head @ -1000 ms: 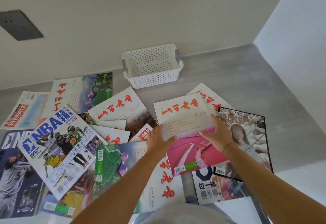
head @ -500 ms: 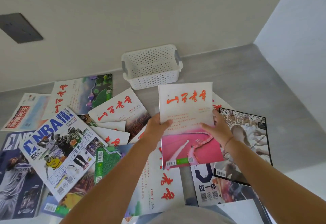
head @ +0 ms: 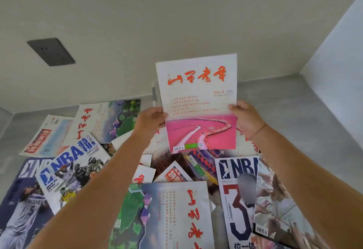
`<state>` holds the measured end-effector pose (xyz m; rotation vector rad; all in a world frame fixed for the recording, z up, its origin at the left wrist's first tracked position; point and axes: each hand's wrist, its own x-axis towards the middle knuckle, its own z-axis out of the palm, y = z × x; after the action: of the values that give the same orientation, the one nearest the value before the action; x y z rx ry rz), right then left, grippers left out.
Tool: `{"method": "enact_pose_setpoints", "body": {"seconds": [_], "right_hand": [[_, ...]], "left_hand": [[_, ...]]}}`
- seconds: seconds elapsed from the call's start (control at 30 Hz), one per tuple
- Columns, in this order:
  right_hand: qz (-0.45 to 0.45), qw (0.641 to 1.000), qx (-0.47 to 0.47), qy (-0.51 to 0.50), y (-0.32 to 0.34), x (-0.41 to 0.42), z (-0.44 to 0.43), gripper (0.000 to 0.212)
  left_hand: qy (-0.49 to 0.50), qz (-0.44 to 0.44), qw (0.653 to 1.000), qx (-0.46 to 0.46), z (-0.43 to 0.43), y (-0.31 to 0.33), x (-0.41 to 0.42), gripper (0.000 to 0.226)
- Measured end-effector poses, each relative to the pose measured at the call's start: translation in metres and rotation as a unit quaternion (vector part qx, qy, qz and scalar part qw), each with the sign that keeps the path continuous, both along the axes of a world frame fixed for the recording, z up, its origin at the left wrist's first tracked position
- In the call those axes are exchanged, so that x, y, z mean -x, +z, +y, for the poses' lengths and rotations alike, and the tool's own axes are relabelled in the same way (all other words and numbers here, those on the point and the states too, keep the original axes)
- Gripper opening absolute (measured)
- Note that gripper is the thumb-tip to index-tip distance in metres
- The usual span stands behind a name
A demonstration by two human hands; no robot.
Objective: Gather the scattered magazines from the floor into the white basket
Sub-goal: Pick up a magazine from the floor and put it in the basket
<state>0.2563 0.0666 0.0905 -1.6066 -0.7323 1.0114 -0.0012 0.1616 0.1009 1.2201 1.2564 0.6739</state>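
Grips clamp the side edges of the thin white-and-pink paper magazine (head: 198,95) at frame centre: left grip (head: 151,120), right grip (head: 245,121). Light, floppy, probably slick; mid-edge holds suit it.

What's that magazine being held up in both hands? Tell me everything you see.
The held magazine is thin paper. Its upper cover is white with a red brush-style Chinese title and small red text. Below is a pink landscape photo, with a barcode and green label near the bottom edge. It is up in the air, upright, cover toward the camera. The left hand grips its left edge, the right hand its right edge. It hides most of the white basket.
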Motion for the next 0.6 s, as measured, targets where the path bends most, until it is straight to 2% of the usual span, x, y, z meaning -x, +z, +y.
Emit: {"method": "enact_pose_setpoints", "body": {"seconds": [0.13, 0.27, 0.5, 0.6], "right_hand": [[-0.044, 0.996, -0.07, 0.014, 0.049, -0.013, 0.08, 0.031], [-0.114, 0.989, -0.084, 0.034, 0.085, -0.026, 0.146, 0.023], [-0.172, 0.985, -0.017, 0.023, 0.057, -0.032, 0.194, 0.028], [-0.164, 0.986, 0.025, 0.02, 0.036, -0.036, 0.197, 0.024]], "left_hand": [[0.029, -0.024, 0.996, -0.086, 0.061, 0.051, -0.01, 0.016], [0.063, -0.031, 0.989, -0.134, 0.116, 0.078, -0.024, 0.02], [0.099, 0.002, 0.989, -0.113, 0.162, 0.044, -0.045, 0.022], [0.108, 0.018, 0.991, -0.079, 0.17, 0.018, -0.048, 0.024]]}}
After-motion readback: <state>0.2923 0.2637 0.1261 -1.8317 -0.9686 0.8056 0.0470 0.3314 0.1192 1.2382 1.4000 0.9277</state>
